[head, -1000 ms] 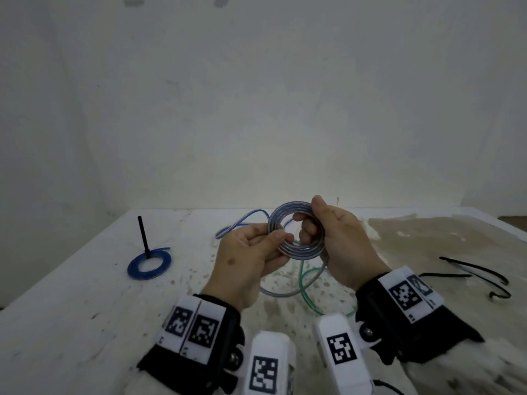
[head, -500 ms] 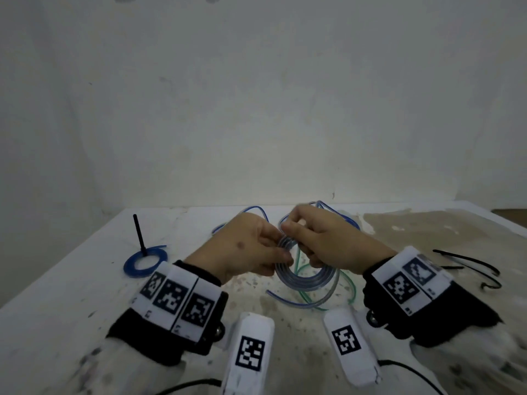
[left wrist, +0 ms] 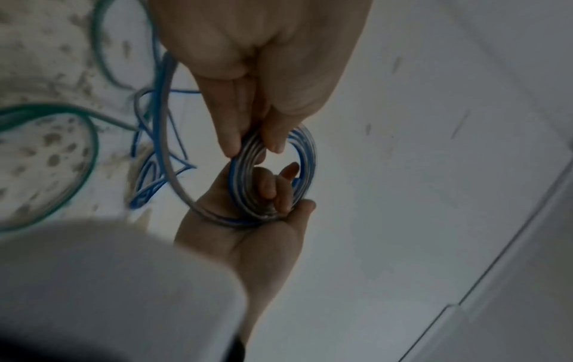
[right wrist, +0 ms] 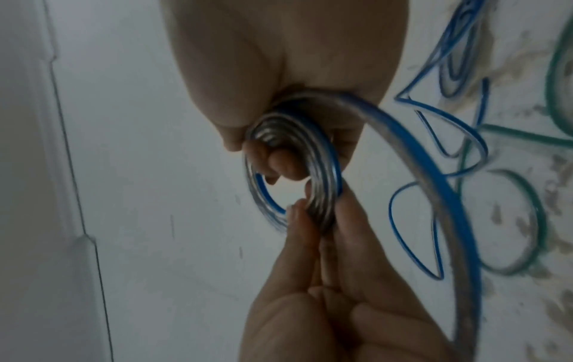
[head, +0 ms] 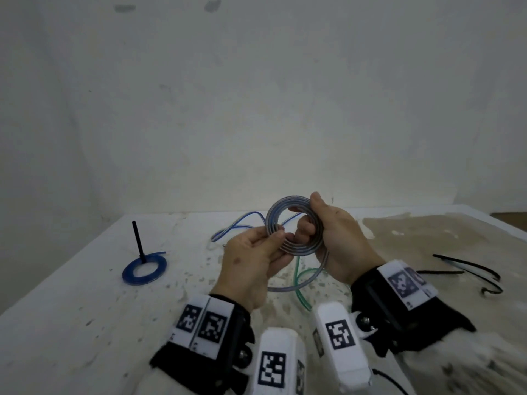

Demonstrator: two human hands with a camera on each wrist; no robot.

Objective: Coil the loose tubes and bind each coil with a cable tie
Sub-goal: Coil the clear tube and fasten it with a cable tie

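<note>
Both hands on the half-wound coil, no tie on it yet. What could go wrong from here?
1. The coil is only pinched by the left hand and right hand; a loosened grip could let it spring open.
2. Its loose tail hangs over the green tube and may snag.
3. The cable ties lie off to the right; reaching them needs a freed hand.

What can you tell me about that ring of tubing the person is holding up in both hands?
The coil of tubing is a clear, glossy plastic tube with a blue stripe, wound into several tight round loops. It is held upright above the table. The left hand pinches its lower left side; the right hand grips its right side with fingers curled through the middle. A loose tail hangs down from it. No tie is seen on it.
</note>
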